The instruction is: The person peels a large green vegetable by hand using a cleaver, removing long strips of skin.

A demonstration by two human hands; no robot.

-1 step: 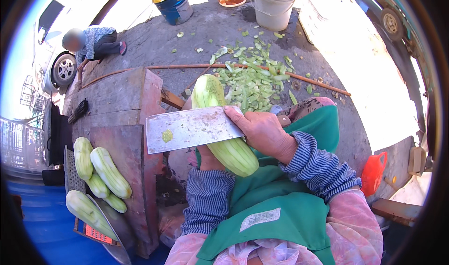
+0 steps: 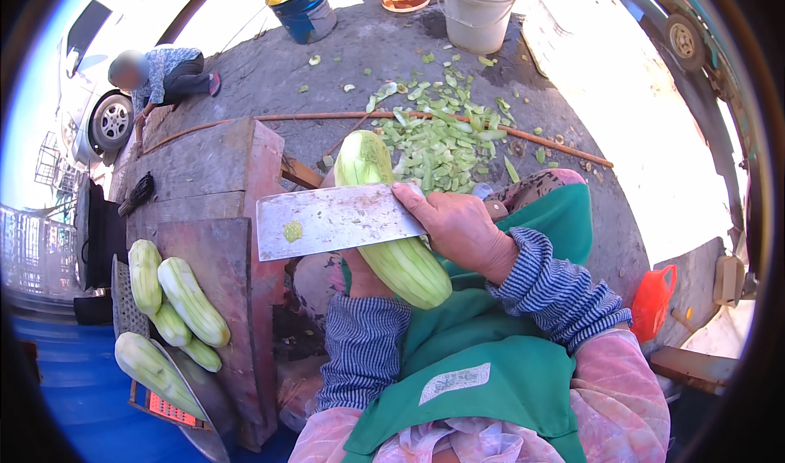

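Gourd (image 2: 405,275), cleaver (image 2: 335,223) across it, right fingers (image 2: 414,204) gripping cleaver, left hand (image 2: 365,277) — fingers mostly hidden — apparently holding gourd

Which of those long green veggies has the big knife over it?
The gourd in the left hand, crossed by the cleaver; the other gourds lie together at the left.

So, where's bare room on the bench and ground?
The wooden bench is bare between the black bundle and its right edge; peeled gourds crowd its near left. Ground between blue bucket and brown rod is mostly bare; green peelings crowd farther right.
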